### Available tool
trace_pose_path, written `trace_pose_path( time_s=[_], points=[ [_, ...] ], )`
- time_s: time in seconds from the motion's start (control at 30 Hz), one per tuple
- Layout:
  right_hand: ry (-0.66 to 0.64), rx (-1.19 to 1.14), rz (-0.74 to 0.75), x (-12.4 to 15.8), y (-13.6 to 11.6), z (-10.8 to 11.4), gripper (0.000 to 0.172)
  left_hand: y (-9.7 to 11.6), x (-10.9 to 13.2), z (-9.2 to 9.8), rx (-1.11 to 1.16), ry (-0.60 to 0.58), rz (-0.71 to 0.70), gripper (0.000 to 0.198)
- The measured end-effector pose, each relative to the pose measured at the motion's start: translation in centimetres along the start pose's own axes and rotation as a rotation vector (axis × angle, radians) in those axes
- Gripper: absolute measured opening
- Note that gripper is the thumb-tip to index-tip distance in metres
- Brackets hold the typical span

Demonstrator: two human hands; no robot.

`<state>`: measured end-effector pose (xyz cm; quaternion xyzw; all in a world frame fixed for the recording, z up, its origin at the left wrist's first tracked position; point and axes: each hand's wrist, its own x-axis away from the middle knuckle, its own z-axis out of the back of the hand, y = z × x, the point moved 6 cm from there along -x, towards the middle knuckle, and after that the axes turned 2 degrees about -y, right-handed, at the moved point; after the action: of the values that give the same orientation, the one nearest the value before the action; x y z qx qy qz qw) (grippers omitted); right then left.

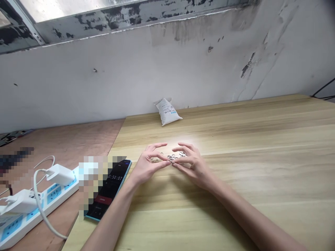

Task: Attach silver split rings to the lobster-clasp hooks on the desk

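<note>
Two half-open hands, left hand [149, 165] and right hand [193, 164], curve around metal washers [171, 158] at lower centre of the tabletop [235, 181]; any pinch is unclear.

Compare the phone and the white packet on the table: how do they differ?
The phone lies flat, dark-screened and blue-edged, while the white packet stands tilted. The phone sits at the table's left edge; the packet, at the far edge by the wall. Both rest on the pale wooden tabletop.

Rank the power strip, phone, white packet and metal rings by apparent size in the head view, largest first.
1. Power strip
2. Phone
3. White packet, though it sits farther off, so this rank is unsure
4. Metal rings
</note>
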<state>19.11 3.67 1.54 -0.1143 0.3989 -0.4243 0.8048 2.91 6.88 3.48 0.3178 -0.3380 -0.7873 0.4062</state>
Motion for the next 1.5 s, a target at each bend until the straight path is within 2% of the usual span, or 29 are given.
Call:
trace_pose_path(
  time_s=[0.1, 0.2, 0.27, 0.33, 0.4, 0.5, 0.53, 0.6, 0.73, 0.83, 0.97, 1.13, 1.33, 1.5],
  points=[
    [-0.073, -0.093, -0.063, 0.0, 0.7, 0.2, 0.012, 0.7, 0.1, 0.2, -0.290, 0.049, -0.129, 0.007],
    [-0.103, -0.100, -0.095, -0.2, 0.6, 0.3, 0.013, 1.5, 0.4, -0.6, -0.568, 0.080, -0.280, 0.011],
    [-0.122, -0.084, -0.093, -0.2, 0.2, 0.0, 0.013, 1.8, 0.5, -1.1, -0.675, 0.087, -0.343, 0.015],
    [-0.121, -0.039, -0.082, -0.2, 0.1, -0.2, 0.013, 1.6, 0.5, -1.1, -0.719, 0.080, -0.347, 0.013],
    [-0.103, 0.032, -0.072, -0.2, 0.4, -0.2, 0.012, 0.9, 0.3, -0.5, -0.713, 0.065, -0.294, 0.007],
    [-0.151, 0.100, -0.046, -0.1, 1.3, 0.1, 0.011, -0.7, 0.2, 1.3, -0.687, 0.048, -0.179, 0.049],
    [-0.186, 0.104, -0.036, 0.0, 1.7, 0.3, 0.013, -1.3, 0.2, 1.8, -0.695, 0.036, -0.145, 0.049],
    [-0.227, 0.125, -0.036, 0.0, 2.5, 1.0, 0.014, -2.2, 0.2, 2.4, -0.717, -0.022, -0.093, 0.037],
    [-0.302, 0.245, -0.048, 0.1, 3.7, 2.2, 0.013, -3.1, 0.5, 2.5, -0.745, -0.119, -0.041, 0.020],
    [-0.312, 0.337, -0.020, 0.1, 3.6, 2.3, 0.012, -3.1, 0.5, 2.5, -0.754, -0.136, -0.043, 0.018],
    [-0.245, 0.417, 0.060, -0.1, 2.8, 1.8, 0.011, -3.1, 0.5, 2.3, -0.762, -0.140, -0.069, 0.014],
    [-0.214, 0.515, 0.153, -0.2, 2.0, 0.8, 0.022, -2.6, 0.3, 1.6, -0.759, -0.093, -0.159, 0.012],
    [-0.219, 0.507, 0.131, -0.6, 2.2, 0.5, 0.022, -1.7, 0.0, 0.4, -0.664, -0.031, -0.243, 0.008],
    [-0.186, 0.395, 0.074, -0.6, 2.4, 1.7, 0.018, -1.0, 0.0, 0.1, -0.490, 0.034, -0.238, 0.006]
  ],
)
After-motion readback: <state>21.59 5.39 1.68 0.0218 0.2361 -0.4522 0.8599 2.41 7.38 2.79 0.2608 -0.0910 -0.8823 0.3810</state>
